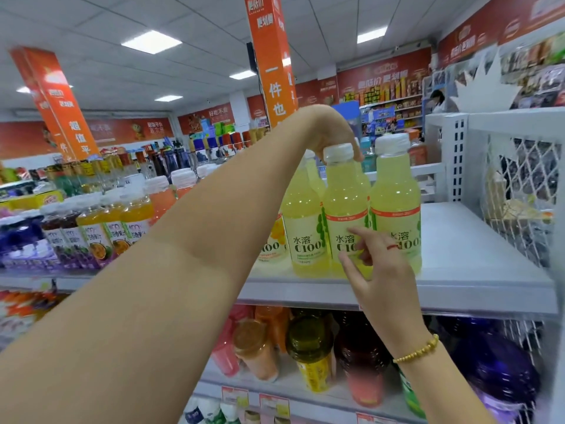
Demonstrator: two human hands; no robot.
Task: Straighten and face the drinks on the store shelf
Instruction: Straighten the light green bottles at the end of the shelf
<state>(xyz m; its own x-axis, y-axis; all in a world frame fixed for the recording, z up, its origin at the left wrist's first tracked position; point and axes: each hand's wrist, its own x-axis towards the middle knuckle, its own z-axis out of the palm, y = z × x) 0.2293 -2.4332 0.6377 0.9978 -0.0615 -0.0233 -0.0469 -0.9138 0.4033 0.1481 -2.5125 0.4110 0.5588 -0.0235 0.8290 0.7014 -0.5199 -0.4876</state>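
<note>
The white shelf [464, 258] runs off toward 3 o'clock and carries three upright bottles [396, 203] of pale yellow drink, each labelled "水溶 C100". The middle bottle [345, 197] stands just right of centre, between neighbours at its 9 and 3 o'clock. The left hand [333, 133] curls its fingers round the white cap [337, 152]. The right hand [382, 270] presses spread fingers on the label [341, 240].

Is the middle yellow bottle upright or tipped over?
Upright: the bottle stands on the shelf, cap on top, left hand gripping the cap.
</note>
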